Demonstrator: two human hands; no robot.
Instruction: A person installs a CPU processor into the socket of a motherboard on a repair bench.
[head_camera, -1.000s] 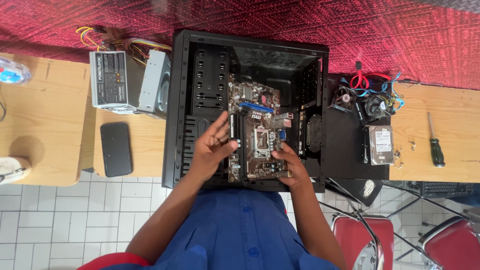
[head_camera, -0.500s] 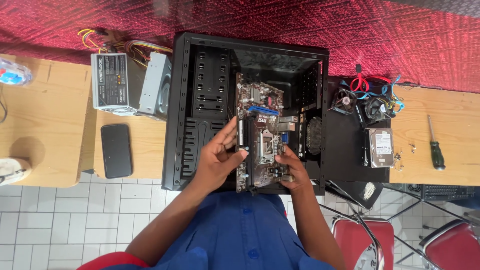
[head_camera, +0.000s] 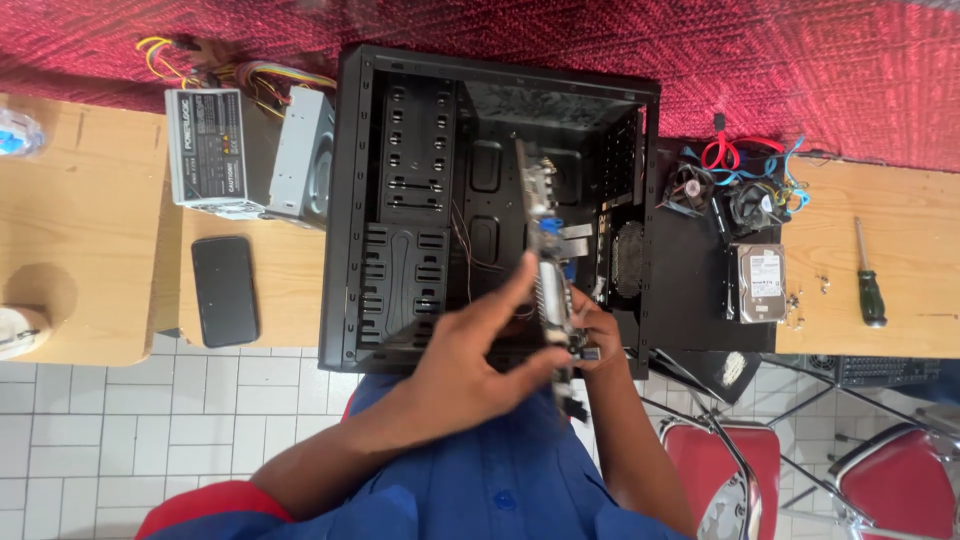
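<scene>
Motherboard (head_camera: 547, 262) stands on edge over the open black case (head_camera: 420, 215), seen nearly edge-on from my head cam, running from 12 down to 6 o'clock at frame centre. My left hand (head_camera: 470, 355) grips its near end from the 9 o'clock side, thumb up along the board, fingers curled under. My right hand (head_camera: 598, 335) clasps the same end from 3 o'clock, mostly hidden behind the board. Both hands closed on it; board's lower end sits at the case's front rim, the rest is tilted up off the case floor.

At 10 o'clock of the case: grey PSU (head_camera: 208, 150) w/ coloured wires, a drive (head_camera: 300, 155) just beside it, black phone (head_camera: 224, 290) below them on the wooden table (head_camera: 80, 230). At 3 o'clock: two fans (head_camera: 720, 195), red & blue cables (head_camera: 745, 155), hard disk (head_camera: 760, 283), then a screwdriver (head_camera: 868, 280) farther right. Red chairs (head_camera: 900, 480) at 5 o'clock.
</scene>
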